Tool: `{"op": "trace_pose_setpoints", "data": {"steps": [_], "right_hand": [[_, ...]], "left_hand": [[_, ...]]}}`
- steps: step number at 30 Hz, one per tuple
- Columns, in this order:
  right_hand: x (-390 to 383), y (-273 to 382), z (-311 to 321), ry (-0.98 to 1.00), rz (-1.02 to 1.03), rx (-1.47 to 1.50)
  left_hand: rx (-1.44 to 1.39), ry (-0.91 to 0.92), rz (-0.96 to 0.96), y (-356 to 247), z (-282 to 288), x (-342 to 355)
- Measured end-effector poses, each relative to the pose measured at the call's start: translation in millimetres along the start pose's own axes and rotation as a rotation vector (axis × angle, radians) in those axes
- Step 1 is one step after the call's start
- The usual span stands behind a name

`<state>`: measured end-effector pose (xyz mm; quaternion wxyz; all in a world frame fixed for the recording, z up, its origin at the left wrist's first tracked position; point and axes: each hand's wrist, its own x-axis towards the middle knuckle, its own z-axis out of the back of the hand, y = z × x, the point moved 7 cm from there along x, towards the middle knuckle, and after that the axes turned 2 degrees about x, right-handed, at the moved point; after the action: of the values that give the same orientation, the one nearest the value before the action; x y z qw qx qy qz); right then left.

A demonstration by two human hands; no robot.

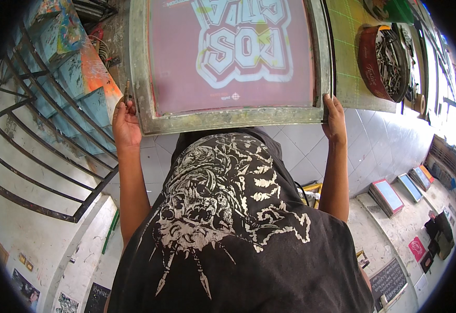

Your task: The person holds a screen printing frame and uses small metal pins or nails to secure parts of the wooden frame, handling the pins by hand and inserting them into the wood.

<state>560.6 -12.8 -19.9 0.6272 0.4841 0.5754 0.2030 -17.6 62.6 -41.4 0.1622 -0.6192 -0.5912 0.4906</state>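
Note:
A screen printing frame [207,122] spans the upper middle, right in front of my dark shirt. Its mesh [178,68] looks pinkish maroon, with large pale outlined lettering and a small cross mark near the front edge. My left hand [128,126] is closed at the frame's left front corner, thumb up and fingers partly hidden by the rim. A thin brownish stick, too small to name, sticks up by its fingertips. My right hand [334,119] grips the right front corner, its thumb on the outer side and its other fingers mostly hidden.
Right of the frame lies a green gridded mat [345,57], with a round red tin [372,62] full of small metal pieces beyond it. Black metal bars [50,141] curve along the left, near a paint-stained blue stepped surface [76,68]. Pale tiles [301,148] show below.

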Motion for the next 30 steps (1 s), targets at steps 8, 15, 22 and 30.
{"op": "trace_pose_setpoints", "data": {"steps": [8,15,22,30], "right_hand": [[-0.3,0.0,-2.3,-0.009,0.007,0.013],[-0.6,-0.3,-2.4,-0.011,0.01,0.001],[3.3,-3.2,3.4,0.019,0.023,-0.017],[2.5,-2.9,1.1,0.003,0.003,-0.006]], "left_hand": [[-0.013,0.023,0.004,-0.3,-2.8,-0.5],[0.0,0.022,-0.01,-0.6,-2.6,-0.9],[0.06,0.008,-0.048,-0.3,-5.1,-5.3],[0.136,-0.019,-0.079,-2.0,-12.6,-9.5]]}}
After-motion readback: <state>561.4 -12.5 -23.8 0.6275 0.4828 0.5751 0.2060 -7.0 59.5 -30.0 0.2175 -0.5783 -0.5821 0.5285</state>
